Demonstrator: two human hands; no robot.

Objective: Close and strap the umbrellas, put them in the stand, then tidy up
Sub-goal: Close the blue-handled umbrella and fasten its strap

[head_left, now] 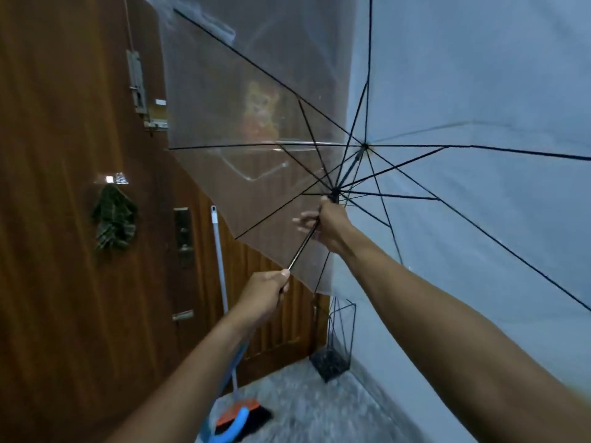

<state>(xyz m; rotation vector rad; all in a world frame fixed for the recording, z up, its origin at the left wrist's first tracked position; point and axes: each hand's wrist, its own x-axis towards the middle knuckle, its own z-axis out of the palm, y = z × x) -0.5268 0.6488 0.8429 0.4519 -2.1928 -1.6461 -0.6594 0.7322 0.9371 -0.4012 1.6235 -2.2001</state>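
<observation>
An open transparent umbrella (243, 129) with black ribs fills the upper right, its canopy facing away from me. My left hand (263, 295) is closed around the lower end of its dark shaft. My right hand (326, 223) grips the shaft higher up, just below the black runner where the ribs meet. The umbrella's blue curved handle (230, 426) hangs below my left forearm. A black wire umbrella stand (335, 346) sits on the floor in the corner between door and wall, with no umbrella in it that I can see.
A brown wooden door (64, 219) with locks and a handle plate (184, 231) stands on the left. A broom with an orange and black head (246, 414) leans against it. A checked cloth (113, 215) hangs on the door. A pale wall (479, 75) runs along the right; the floor (319, 410) is speckled grey.
</observation>
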